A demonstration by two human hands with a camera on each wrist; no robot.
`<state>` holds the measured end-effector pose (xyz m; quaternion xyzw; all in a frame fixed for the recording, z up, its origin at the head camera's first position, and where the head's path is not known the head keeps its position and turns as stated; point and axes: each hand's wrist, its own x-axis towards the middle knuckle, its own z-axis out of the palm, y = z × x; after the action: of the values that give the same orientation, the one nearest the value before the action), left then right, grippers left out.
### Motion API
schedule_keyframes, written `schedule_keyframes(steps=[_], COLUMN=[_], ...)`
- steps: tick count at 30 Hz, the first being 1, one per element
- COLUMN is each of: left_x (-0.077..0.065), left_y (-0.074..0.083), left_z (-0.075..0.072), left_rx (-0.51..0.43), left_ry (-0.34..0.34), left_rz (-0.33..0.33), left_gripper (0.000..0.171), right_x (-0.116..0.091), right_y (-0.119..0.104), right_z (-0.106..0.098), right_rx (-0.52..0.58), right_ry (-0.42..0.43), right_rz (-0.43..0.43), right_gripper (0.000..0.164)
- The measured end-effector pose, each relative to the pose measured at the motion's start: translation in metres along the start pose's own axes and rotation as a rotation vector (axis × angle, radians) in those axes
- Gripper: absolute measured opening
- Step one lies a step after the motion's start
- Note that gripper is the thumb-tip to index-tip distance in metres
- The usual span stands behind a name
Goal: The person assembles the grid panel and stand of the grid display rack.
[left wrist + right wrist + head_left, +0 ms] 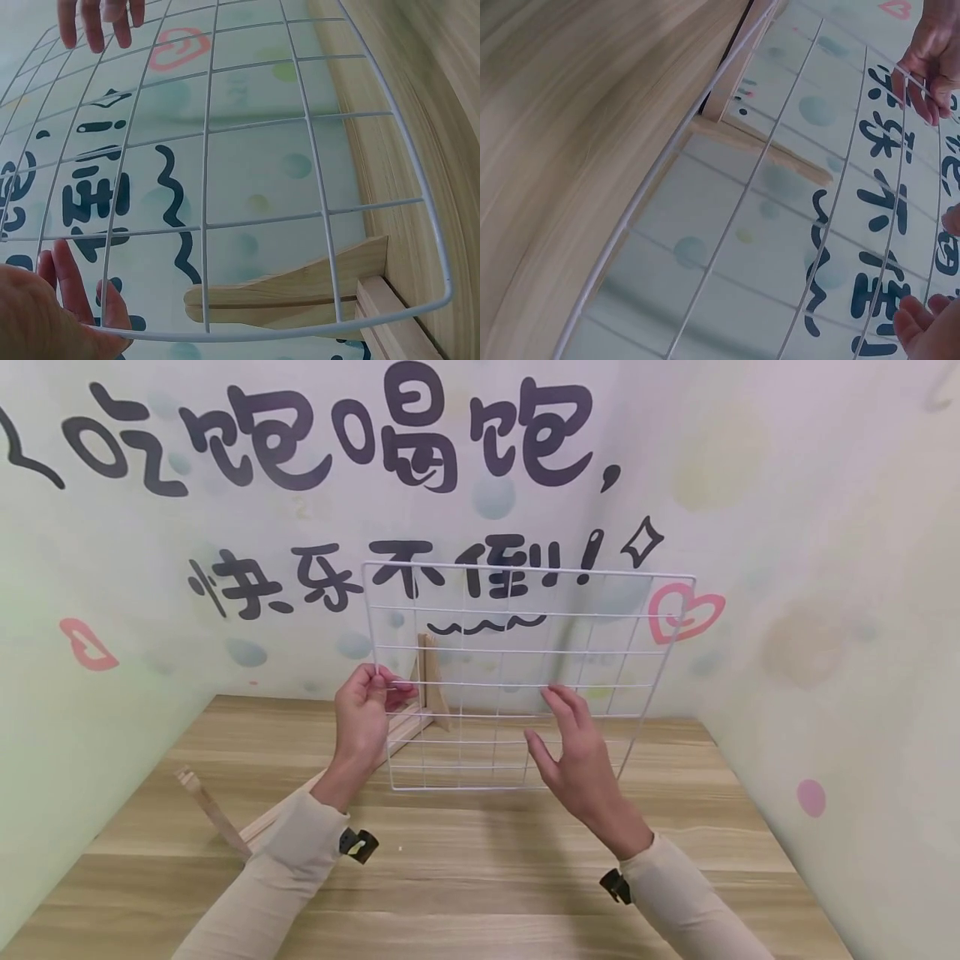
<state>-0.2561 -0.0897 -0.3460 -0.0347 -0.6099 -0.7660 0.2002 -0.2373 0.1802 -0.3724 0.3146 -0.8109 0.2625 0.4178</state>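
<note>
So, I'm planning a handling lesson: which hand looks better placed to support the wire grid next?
Probably the left hand: it pinches the white wire grid at its left edge, while the right hand has its fingers spread, not curled round any wire.

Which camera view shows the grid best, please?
The head view: nearly the whole grid shows, the right hand covering part. The left wrist view crops it but shows one corner close; the right wrist view shows only a section, one edge slanting across.
</note>
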Motion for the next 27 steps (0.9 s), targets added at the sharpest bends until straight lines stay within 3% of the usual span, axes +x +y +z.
schedule_keyframes(steps=[6, 18, 27], left_x=[-0.001, -0.007, -0.009], left_y=[0.001, 0.001, 0.002], left_z=[0.002, 0.005, 0.009], left_rx=[-0.033, -0.015, -0.015], left_ry=[0.005, -0.015, -0.02], left_rz=[0.017, 0.02, 0.026], left_gripper=[0.02, 0.017, 0.017], right_x=[-0.001, 0.006, 0.01], right_y=[-0.005, -0.013, -0.011], right_z=[0.007, 0.018, 0.027], right_rx=[-0.006, 0.036, -0.022], right_ry=[0.028, -0.052, 0.046], right_rz=[0.078, 0.185, 0.234], right_gripper=[0.059, 0.062, 0.049])
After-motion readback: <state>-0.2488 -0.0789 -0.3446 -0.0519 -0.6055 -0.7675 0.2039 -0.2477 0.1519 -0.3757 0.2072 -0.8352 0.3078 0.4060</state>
